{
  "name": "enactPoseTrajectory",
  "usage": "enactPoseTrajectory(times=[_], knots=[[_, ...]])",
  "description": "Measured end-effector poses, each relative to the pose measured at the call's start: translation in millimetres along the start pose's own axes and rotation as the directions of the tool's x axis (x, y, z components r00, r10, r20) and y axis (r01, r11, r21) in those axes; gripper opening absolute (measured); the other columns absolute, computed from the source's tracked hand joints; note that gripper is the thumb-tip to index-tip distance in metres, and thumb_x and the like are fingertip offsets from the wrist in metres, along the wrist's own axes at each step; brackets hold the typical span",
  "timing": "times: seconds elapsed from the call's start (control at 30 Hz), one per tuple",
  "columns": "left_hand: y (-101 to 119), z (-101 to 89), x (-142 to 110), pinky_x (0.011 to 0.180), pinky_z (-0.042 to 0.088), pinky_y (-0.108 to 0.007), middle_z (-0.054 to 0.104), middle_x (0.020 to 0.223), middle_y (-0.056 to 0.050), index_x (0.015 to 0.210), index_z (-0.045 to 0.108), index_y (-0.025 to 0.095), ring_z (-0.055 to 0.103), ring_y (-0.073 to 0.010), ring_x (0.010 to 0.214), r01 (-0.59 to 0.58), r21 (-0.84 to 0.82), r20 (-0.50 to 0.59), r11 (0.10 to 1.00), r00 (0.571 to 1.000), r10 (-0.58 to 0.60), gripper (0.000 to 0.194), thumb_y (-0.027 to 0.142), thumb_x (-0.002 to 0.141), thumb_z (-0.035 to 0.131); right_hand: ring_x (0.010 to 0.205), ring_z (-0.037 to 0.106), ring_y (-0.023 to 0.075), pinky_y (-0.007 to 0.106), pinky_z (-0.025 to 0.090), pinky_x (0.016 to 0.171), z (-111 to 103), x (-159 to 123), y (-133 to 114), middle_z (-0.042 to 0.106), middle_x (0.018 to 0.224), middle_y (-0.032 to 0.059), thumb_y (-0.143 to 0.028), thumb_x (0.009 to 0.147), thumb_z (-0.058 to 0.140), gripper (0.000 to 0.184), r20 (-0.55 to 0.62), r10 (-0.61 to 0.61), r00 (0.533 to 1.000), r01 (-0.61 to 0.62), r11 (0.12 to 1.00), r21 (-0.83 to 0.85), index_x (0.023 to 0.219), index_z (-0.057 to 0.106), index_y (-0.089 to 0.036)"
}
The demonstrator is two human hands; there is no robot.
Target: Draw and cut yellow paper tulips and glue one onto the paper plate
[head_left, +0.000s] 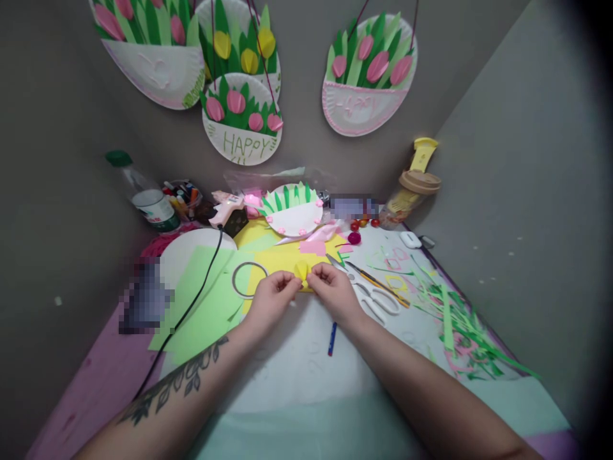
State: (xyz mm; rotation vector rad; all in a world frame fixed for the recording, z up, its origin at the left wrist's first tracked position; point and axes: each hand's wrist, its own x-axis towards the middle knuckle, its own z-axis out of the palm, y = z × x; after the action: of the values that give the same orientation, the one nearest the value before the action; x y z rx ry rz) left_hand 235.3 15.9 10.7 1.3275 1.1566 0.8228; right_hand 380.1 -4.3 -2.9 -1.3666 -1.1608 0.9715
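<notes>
A small folded yellow paper flower (301, 271) is pinched between my two hands, above the front edge of a yellow paper sheet (274, 263). My left hand (274, 295) grips its left side with thumb and forefinger. On its right side, my right hand (336, 291) holds it in the same kind of pinch. White-handled scissors (378, 299) lie just beyond my right hand, partly hidden by it. To the left of my left hand rests a roll of tape (234, 279). A short blue stick (332, 340) lies below my right wrist.
A decorated paper plate (293, 211) stands at the back, beside a pink glue gun (227, 209) whose black cord crosses green paper (201, 300). Green paper scraps (462, 326) cover the right side. A bottle (148, 198) and a lidded cup (407, 195) stand near the walls.
</notes>
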Motion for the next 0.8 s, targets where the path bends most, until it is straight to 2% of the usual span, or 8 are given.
enactPoseTrajectory(times=[0.37,0.63,0.8], knots=[[-1.0,0.8,1.1,0.049,0.029,-0.021,0.047,0.056,0.004,0.066,0.057,0.017,0.039,-0.0088,0.052,-0.033,0.013,0.006,0.999,0.999,0.032,0.026,0.041,0.074,0.061,0.044,0.031,0.0079,0.022,0.022,0.04,2.7,-0.6,1.1,0.039,0.049,-0.0079,-0.035,0.074,0.059,0.022,0.052,0.051,0.997,-0.054,0.996,0.068,0.064,0.045,-0.021],[-3.0,-2.4,1.9,0.051,0.029,-0.021,0.044,0.052,0.006,0.06,0.052,0.018,0.037,-0.0086,0.05,-0.043,0.059,0.001,0.997,0.999,0.043,0.022,0.032,0.075,0.059,0.041,0.03,0.0078,0.022,0.022,0.04,3.4,-1.5,-0.9,0.039,0.046,-0.0092,-0.035,0.071,0.062,0.019,0.058,0.089,0.994,-0.096,0.986,0.138,0.066,0.049,-0.022],[-5.1,-2.0,2.4,0.051,0.029,-0.022,0.045,0.053,0.006,0.062,0.053,0.018,0.038,-0.009,0.051,-0.033,0.046,0.012,0.998,0.999,0.032,0.023,0.035,0.076,0.06,0.041,0.03,0.0071,0.022,0.021,0.04,2.7,-1.1,-0.8,0.041,0.046,-0.0088,-0.032,0.071,0.061,0.018,0.053,0.088,0.995,-0.094,0.987,0.128,0.064,0.049,-0.021]])
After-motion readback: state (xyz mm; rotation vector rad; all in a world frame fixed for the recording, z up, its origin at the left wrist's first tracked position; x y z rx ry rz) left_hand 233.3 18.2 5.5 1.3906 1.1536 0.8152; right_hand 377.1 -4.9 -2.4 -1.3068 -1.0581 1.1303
